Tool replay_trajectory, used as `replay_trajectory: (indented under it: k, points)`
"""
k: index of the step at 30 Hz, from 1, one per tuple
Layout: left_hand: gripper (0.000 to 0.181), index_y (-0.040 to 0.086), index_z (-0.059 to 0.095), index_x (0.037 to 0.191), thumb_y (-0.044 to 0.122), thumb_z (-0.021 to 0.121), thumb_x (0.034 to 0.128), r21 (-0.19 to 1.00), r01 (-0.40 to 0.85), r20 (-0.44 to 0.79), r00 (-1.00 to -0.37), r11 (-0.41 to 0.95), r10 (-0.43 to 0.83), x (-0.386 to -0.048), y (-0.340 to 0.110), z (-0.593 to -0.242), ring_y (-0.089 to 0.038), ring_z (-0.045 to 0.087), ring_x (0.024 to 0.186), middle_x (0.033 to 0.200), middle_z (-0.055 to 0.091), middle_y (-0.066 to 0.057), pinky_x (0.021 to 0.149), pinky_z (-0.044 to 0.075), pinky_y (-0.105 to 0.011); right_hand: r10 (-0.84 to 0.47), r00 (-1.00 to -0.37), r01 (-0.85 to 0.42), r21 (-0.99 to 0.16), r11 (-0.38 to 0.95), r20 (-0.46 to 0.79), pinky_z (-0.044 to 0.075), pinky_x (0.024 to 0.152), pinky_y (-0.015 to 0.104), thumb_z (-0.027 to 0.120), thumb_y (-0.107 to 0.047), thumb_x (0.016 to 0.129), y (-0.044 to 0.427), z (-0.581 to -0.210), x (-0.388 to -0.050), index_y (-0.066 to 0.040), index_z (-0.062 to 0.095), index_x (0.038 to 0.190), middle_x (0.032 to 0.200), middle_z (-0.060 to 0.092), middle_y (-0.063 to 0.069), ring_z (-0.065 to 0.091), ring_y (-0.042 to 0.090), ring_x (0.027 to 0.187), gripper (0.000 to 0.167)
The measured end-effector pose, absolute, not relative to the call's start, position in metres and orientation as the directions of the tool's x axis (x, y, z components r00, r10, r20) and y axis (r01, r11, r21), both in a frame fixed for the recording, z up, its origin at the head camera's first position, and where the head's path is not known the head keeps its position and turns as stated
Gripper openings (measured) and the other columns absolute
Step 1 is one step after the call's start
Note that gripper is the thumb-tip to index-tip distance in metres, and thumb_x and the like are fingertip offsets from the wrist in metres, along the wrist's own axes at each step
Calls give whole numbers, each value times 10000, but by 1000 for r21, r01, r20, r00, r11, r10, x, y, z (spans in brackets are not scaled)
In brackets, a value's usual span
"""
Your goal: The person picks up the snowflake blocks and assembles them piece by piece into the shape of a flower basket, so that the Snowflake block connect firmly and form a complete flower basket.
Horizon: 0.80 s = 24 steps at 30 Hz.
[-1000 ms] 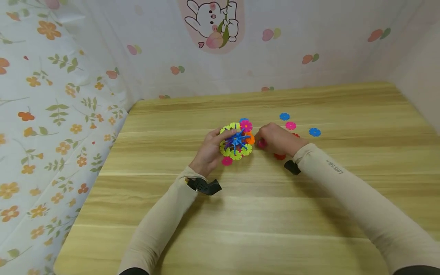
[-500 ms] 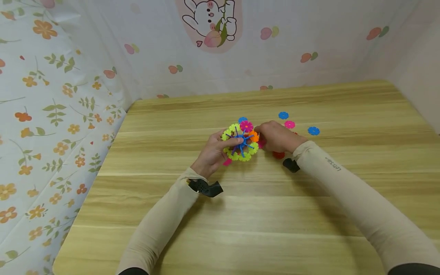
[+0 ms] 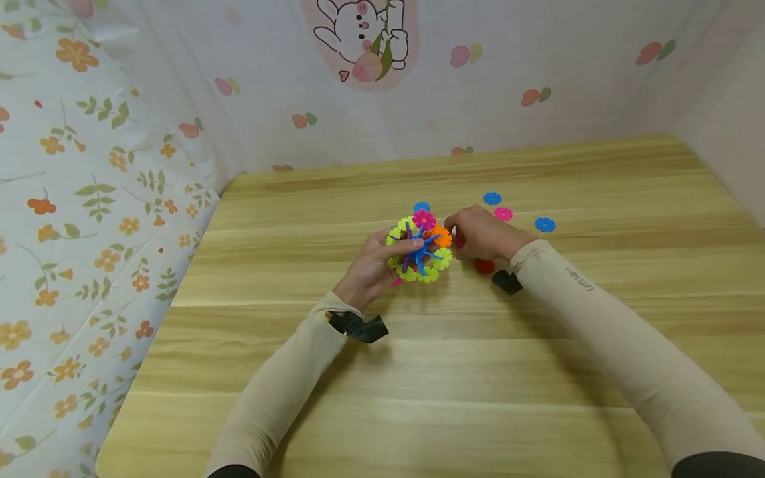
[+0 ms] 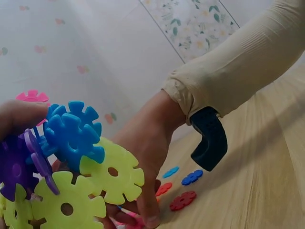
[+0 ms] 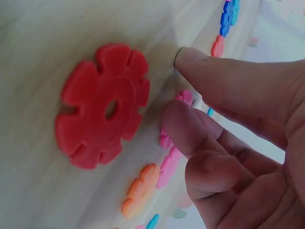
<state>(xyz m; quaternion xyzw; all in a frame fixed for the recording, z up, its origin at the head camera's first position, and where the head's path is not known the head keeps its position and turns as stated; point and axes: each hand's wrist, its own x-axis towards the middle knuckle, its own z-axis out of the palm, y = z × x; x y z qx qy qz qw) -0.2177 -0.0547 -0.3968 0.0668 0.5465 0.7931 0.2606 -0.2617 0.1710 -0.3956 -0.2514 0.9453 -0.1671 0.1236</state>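
My left hand (image 3: 369, 267) grips a ball-like build of interlocking flower-shaped discs (image 3: 427, 273), thumb across its blue centre. In the left wrist view, yellow-green discs (image 4: 69, 207), purple discs (image 4: 43, 160) and blue discs (image 4: 74, 136) are slotted together, a pink one behind. To the right of the build, my right hand (image 3: 483, 232) is down at the tabletop. Its thumb and index finger stand apart in the right wrist view, the index fingertip over a pink disc (image 5: 185, 98); whether they touch is unclear. A red disc (image 5: 105, 105) lies near those fingers.
Loose discs lie on the wooden table (image 3: 448, 385): blue ones (image 3: 545, 224) and a pink one (image 3: 503, 214) beyond the right hand, a red one (image 3: 485, 265) under its wrist. A blue disc (image 3: 422, 207) shows behind the build. A patterned cloth (image 3: 251, 113) hangs behind.
The build has shifted slightly right and turned in my left hand, its blue centre facing differently. My right hand stays near the same spot, the pink beneath it now less visible.
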Motion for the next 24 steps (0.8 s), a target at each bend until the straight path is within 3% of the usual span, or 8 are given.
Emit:
replay_trajectory:
  k: [10,17,24]
  points:
    - [316,41,585,1280,106,600,971,911,-332,-191,-866,-245,463,-221,-65,-398,-127,704,946,1058,704,-2,835,605,-266,-474,-866,-387,-384,838,-162,576,812,401,796,-81,802,186,-390,-264,-24,719,1045,993,703,137,610,259,888,261]
    - [338,46,581,1299,117,612,970,911,-338,-199,-862,-237,467,-221,-66,-400,-135,699,965,1092,692,-11,846,601,-271,-497,-865,-448,-339,827,-70,566,794,416,759,-44,813,182,-393,-264,-20,740,950,959,712,141,604,277,866,141]
    - [322,62,585,1290,111,610,972,910,-338,-201,-865,-238,461,-219,-67,-400,-132,698,959,1089,692,-13,844,598,-264,-476,-872,-413,-353,839,-112,578,835,426,758,-34,841,179,-395,-264,24,670,1133,1007,698,170,614,283,889,310]
